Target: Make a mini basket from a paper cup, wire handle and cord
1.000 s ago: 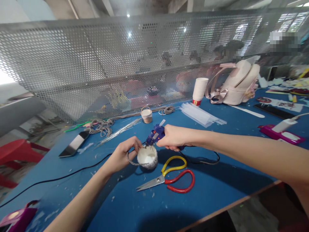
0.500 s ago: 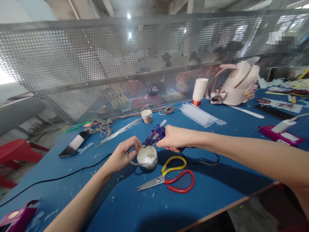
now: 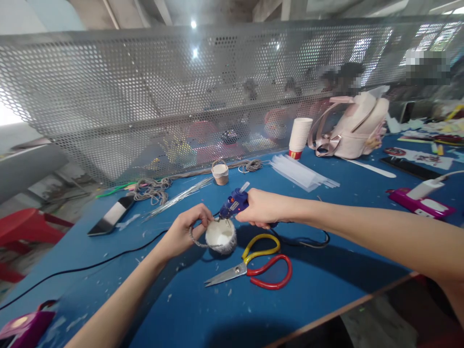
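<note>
Cup [image 3: 221, 236] sits between hands: left [image 3: 184, 232] pinching cord [image 3: 195, 240], right [image 3: 263, 208] gripping glue gun [image 3: 234, 204].

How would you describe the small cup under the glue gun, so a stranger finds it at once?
On the blue table, look just left of the yellow and red scissors. The small cup stands there, white inside, with grey cord wound around its wall. Unlike the plain stacked paper cups farther back, both hands are working on it.

Rough cord [image 3: 195, 240] wraps a matt paper cup [image 3: 221, 236].
</note>
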Demonstrator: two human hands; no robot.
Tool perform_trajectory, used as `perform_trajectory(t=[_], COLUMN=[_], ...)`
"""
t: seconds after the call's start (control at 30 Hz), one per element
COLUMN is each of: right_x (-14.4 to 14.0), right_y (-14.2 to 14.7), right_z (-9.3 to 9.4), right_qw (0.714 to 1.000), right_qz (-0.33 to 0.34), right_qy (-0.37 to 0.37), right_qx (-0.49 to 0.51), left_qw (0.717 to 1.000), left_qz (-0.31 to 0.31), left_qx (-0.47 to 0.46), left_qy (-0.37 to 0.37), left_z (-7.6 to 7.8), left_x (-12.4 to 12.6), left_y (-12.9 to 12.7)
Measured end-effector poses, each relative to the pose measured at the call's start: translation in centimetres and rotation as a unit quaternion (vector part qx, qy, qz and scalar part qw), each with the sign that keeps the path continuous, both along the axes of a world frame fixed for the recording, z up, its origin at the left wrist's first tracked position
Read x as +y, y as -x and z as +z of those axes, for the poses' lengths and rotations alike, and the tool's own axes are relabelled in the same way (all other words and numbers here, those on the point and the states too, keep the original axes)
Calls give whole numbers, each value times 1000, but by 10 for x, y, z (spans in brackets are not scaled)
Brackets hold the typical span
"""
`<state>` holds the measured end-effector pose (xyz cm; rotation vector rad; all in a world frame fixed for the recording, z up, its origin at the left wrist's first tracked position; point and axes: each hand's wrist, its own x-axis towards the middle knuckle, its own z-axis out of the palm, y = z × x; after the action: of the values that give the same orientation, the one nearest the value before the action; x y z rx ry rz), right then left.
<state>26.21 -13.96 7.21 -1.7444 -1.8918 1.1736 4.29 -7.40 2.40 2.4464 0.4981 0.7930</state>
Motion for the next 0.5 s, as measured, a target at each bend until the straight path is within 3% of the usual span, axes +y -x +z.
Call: perform_trajectory(t=[0.5], right_x=[-2], right_y=[1], right_z=[3], right_qw=[1000], right_qz=[-2], right_qy=[3], right_qx=[-4], left_qw=[1000], left_qz=[-7], left_qx=[0], left_qy=[-7], left_z=[1], left_x=[-1], left_y=[0])
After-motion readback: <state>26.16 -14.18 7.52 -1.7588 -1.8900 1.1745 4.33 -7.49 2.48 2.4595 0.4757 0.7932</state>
